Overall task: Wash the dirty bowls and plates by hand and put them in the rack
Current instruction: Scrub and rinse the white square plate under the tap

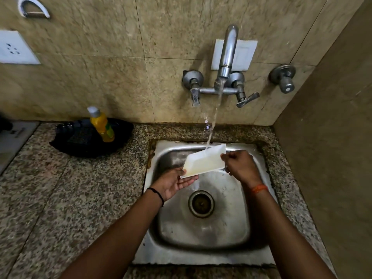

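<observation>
Two bare forearms reach in from six o'clock over a steel sink (201,248). Both hands meet at centre on a white rectangular dish (204,163), tilted under the tap's stream (213,121). The right hand (240,165) pinches its three o'clock edge; the left hand (174,183), fingers straight, cups it from below at eight o'clock. Rinsing well probably means turning the dish so water sweeps every corner. Around lies a speckled granite table (60,198), tan tiled walls, and at ten o'clock a yellow soap bottle (101,125) in a black tray (80,146).
</observation>
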`<action>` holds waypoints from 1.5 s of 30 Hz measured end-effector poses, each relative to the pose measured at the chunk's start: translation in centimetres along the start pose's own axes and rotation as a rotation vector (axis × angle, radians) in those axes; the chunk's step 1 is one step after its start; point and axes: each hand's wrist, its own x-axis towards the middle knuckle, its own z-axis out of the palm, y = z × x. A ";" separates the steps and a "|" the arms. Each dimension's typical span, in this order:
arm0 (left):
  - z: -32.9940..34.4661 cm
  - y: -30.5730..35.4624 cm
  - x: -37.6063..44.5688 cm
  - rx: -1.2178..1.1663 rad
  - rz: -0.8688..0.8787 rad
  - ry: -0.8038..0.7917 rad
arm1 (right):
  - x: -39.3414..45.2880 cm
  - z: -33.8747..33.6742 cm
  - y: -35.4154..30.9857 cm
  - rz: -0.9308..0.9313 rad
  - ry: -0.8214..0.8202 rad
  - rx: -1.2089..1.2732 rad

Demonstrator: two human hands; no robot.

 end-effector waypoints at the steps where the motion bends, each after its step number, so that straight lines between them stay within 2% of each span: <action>1: 0.4 0.0 0.0 0.008 -0.003 -0.011 | 0.0 -0.3 0.0 -0.018 0.027 -0.048; 4: 1.4 0.3 0.3 0.044 0.035 -0.027 | 0.2 -1.2 0.4 -0.135 0.096 -0.082; 9: 1.9 0.9 0.9 0.066 0.197 0.007 | 0.7 -1.6 1.4 -0.290 0.151 -0.047; 12: 1.7 1.4 1.1 0.079 0.244 0.003 | 1.6 -0.8 3.0 -0.188 0.139 0.091; 19: 1.2 2.9 -0.1 0.142 0.398 -0.031 | 1.7 2.6 3.7 0.140 0.037 0.640; 22: 0.8 3.6 -0.5 0.153 0.434 -0.043 | 1.4 3.7 3.1 0.214 -0.015 0.675; 26: 0.0 3.6 -0.4 0.323 0.502 0.043 | 1.3 3.7 2.4 0.224 -0.117 0.721; 28: -0.9 3.3 -0.1 0.492 0.627 0.038 | 1.4 3.0 2.1 0.217 -0.177 0.700; 31: -1.9 2.7 0.1 0.777 0.727 -0.058 | 2.1 1.3 1.6 0.253 -0.229 0.759; 34: -2.1 2.7 0.7 1.028 0.904 0.021 | 3.3 -0.3 1.2 0.335 -0.251 0.753; 36: -1.6 3.2 1.1 1.013 0.918 0.036 | 3.9 -0.6 0.6 0.395 -0.205 0.788; 38: -0.5 3.7 1.4 0.848 0.803 0.001 | 4.1 -0.6 -0.1 0.413 -0.142 0.886; 40: 0.9 3.8 1.4 0.671 0.719 0.032 | 4.4 0.2 -0.9 0.355 -0.090 0.954; 41: 1.4 3.7 1.4 0.583 0.667 0.056 | 4.1 0.9 -1.2 0.286 -0.047 0.901; 43: 2.0 3.3 1.8 0.437 0.543 0.103 | 3.2 2.9 -1.4 0.049 0.042 0.569; 45: 2.5 2.9 2.0 0.314 0.410 0.098 | 1.5 5.2 -1.1 -0.290 -0.015 0.178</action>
